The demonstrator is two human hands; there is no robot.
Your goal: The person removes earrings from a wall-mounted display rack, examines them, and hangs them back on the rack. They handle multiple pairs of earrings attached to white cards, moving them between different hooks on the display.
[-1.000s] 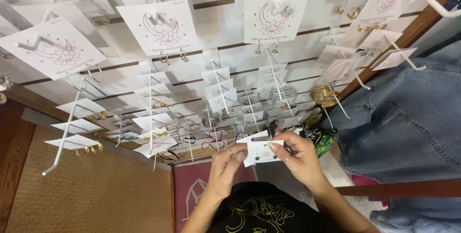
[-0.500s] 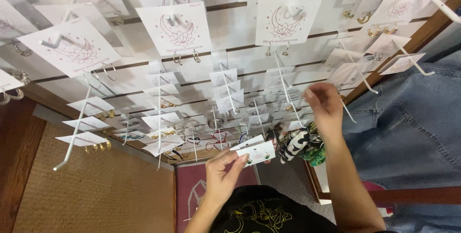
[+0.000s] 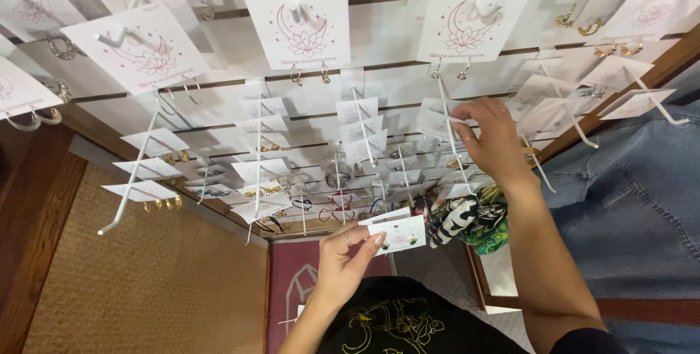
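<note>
Nearest the camera, the left hand [image 3: 343, 252] is pinching a small stack of white earring cards [image 3: 397, 231], its fingers [image 3: 364, 246] clamped on the lower left corner of the stack, thumb on one face and fingertips on the other; the cards are jutting out to the right of those fingers with nothing under them, so the grip is looking thin, and I judge that a card could be slipping out of the stack and dropping onto the dark red mat [image 3: 295, 281] below; the tiny earrings on the front card could also be snagging on its neighbour and pulling loose

Just beyond and to the right of the cards, a bundle of patterned hair ties [image 3: 467, 221], black-and-white and green, is hanging close by; a swing of the forearm could be knocking them

Farther out, the right hand [image 3: 496, 139] is reaching up into the display wall [image 3: 379, 80]; its fingers [image 3: 474, 117] are drawn together on the edge of a hanging card [image 3: 437, 122] beside a long white peg [image 3: 450, 131]; whether they are truly gripping it I cannot tell; the pegs are crowding in on both sides of those fingers, so a tug could be dragging neighbouring cards off their pegs, or tearing the card's hole

Beyond the fingers, larger cards with a moon-and-flower drawing [image 3: 467, 22] are hanging on the upper pegs, well apart from both hands
</note>
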